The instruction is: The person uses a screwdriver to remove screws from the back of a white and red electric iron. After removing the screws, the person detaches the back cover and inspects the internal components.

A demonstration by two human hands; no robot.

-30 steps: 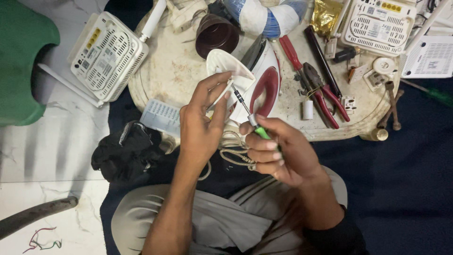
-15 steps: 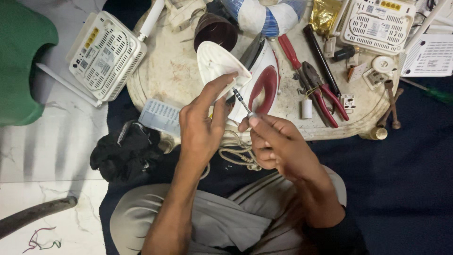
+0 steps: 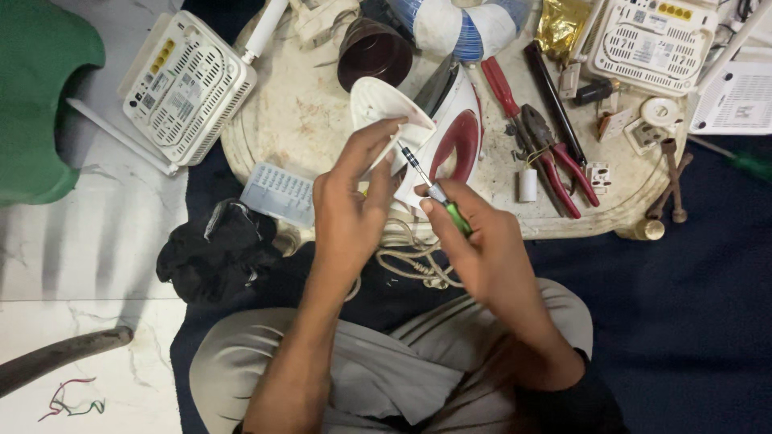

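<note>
Your left hand [image 3: 350,213] rises from the lap with the wrist straight, and its fingers close on the white plastic cover [image 3: 384,112] of the clothes iron [image 3: 454,128], near the front edge of the round tray [image 3: 289,120]. Your right hand [image 3: 482,253] leans in from the right and grips the green-handled screwdriver [image 3: 438,193]; its tip touches the cover. Red pliers [image 3: 555,161] lie further right.

A white-and-red clothes iron [image 3: 450,133] lies tipped on the round bench [image 3: 297,120], its white cover [image 3: 378,104] lifted; a green-handled screwdriver [image 3: 438,197] points into it.
</note>
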